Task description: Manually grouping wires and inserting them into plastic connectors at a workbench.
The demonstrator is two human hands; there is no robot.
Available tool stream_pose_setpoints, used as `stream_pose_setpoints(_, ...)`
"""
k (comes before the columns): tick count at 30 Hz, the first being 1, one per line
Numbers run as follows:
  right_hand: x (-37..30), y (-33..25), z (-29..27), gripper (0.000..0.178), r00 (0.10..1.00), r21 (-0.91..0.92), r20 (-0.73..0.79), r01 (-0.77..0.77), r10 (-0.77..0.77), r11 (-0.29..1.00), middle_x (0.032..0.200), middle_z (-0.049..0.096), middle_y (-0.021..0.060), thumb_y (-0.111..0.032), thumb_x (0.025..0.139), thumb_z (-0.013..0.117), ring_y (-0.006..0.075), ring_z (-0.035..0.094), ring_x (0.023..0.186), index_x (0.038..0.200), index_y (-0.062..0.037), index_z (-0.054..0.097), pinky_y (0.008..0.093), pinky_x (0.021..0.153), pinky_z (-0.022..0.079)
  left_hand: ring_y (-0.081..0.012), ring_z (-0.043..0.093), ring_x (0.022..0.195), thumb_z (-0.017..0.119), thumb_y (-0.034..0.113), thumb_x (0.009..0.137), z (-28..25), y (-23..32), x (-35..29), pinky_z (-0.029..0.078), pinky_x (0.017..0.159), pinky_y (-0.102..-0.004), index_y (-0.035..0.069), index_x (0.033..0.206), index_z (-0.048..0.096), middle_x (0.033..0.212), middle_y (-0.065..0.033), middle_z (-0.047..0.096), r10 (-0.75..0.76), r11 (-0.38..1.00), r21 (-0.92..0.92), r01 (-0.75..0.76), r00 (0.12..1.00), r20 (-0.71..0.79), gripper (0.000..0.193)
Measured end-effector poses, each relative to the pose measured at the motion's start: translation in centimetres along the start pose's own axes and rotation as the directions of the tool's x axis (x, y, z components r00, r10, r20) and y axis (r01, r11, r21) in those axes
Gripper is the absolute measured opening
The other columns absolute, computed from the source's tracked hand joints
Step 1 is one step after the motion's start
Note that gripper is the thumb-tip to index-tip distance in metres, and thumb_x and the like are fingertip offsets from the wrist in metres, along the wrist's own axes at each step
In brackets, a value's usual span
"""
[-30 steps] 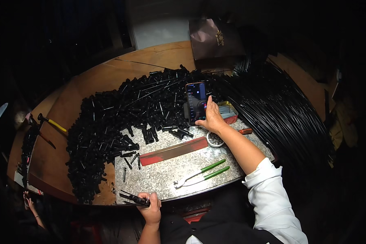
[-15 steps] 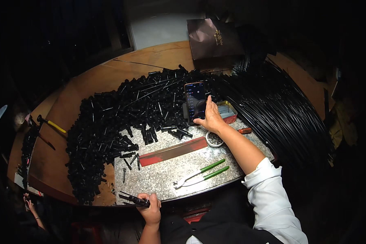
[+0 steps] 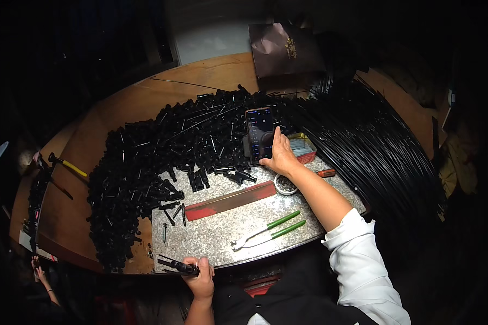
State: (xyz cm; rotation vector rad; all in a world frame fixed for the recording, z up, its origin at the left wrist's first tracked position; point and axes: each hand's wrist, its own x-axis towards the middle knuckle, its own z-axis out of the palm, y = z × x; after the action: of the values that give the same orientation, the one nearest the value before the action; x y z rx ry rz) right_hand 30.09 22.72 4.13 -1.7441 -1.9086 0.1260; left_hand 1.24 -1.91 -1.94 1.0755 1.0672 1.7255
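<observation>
At the near edge of the metal-topped board, my left hand [image 3: 201, 279] is closed around a bundle of black plastic parts [image 3: 178, 265] with thin prongs sticking out to the left. How many it holds is hidden by the fingers. Farther off, my right hand [image 3: 282, 157] reaches to a smartphone [image 3: 259, 132] propped upright with its screen lit. Its thumb lies over the screen's lower corner and its fingers stretch up along the right edge, apart from the thumb. Behind the phone spreads a large heap of black plastic fittings [image 3: 146, 143].
Green-handled pliers [image 3: 271, 230], a red-brown bar [image 3: 230, 200] and a white bowl of small pieces [image 3: 285, 185] lie on the board [image 3: 200, 238]. Long black rods [image 3: 374, 146] fill the right. A yellow-handled hammer [image 3: 70, 166] rests left; a dark paper bag [image 3: 287, 51] stands behind.
Almost everything stays in place. My right hand shifts very slightly at the phone; my left hand keeps its hold on the black parts.
</observation>
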Motion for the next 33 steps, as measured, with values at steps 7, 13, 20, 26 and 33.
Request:
stream_pose_setpoints(7,0.0,-0.2,-0.1,0.115,1.0,-0.009,-0.001,-0.026,0.026,1.0,0.137,0.024,0.0328,-0.036,0.067,0.076,0.041,0.02,0.132,0.137,0.013,-0.002,0.0393,0.111,0.019,-0.0069,0.032,0.039,0.055,0.005,0.088,0.0,-0.1,0.0,0.032,0.038,-0.0233,0.011,0.082,0.034,0.057,0.0008,0.037,-0.002,1.0,-0.03,0.002,1.0,0.001,0.022)
stream_pose_setpoints(13,0.0,-0.4,0.5,0.115,0.999,-0.022,-0.013,-0.051,0.051,0.998,0.139,0.019,0.0342,-0.045,0.071,0.071,0.0418,0.017,0.133,0.137,0.0121,-0.004,0.04,0.111,0.017,-0.0066,0.032,0.038,0.054,0.004,0.088,0.0,-0.1,0.0,0.032,0.038,-0.0233,0.011,0.081,0.034,0.056,0.0009,0.036,0.003,1.0,-0.031,-0.003,1.0,0.004,0.023)
stream_pose_setpoints(20,0.0,-0.5,1.0,0.117,0.992,-0.123,-0.117,-0.059,0.045,0.991,0.134,0.027,0.033,-0.05,0.069,0.071,0.0401,0.024,0.13,0.136,0.0145,-0.001,0.0397,0.11,0.019,-0.0068,0.032,0.038,0.054,0.004,0.088,-0.1,-0.3,0.0,0.032,0.038,-0.0233,0.011,0.081,0.034,0.057,0.0004,0.037,-0.004,0.999,-0.032,0.003,1.0,-0.003,0.023)
stream_pose_setpoints(26,-0.2,-0.3,0.3,0.118,0.995,0.029,-0.074,-0.058,0.06,0.998,0.139,0.019,0.0338,-0.045,0.068,0.074,0.0418,0.019,0.132,0.138,0.0105,-0.004,0.0402,0.111,0.017,-0.007,0.032,0.038,0.054,0.003,0.087,-0.1,-0.3,0.0,0.033,0.038,-0.0234,0.011,0.082,0.034,0.057,0.0003,0.037,-0.006,1.0,-0.025,0.005,1.0,-0.014,0.022)
stream_pose_setpoints(33,-0.2,0.0,0.1,0.119,0.996,0.079,-0.076,-0.037,0.043,0.996,0.138,0.021,0.0327,-0.044,0.067,0.075,0.0405,0.02,0.131,0.137,0.0128,-0.003,0.039,0.111,0.018,-0.0069,0.032,0.038,0.054,0.003,0.087,0.0,-0.2,0.0,0.033,0.038,-0.0233,0.011,0.082,0.034,0.057,0.0005,0.037,0.001,1.0,-0.019,-0.001,1.0,-0.013,0.022)
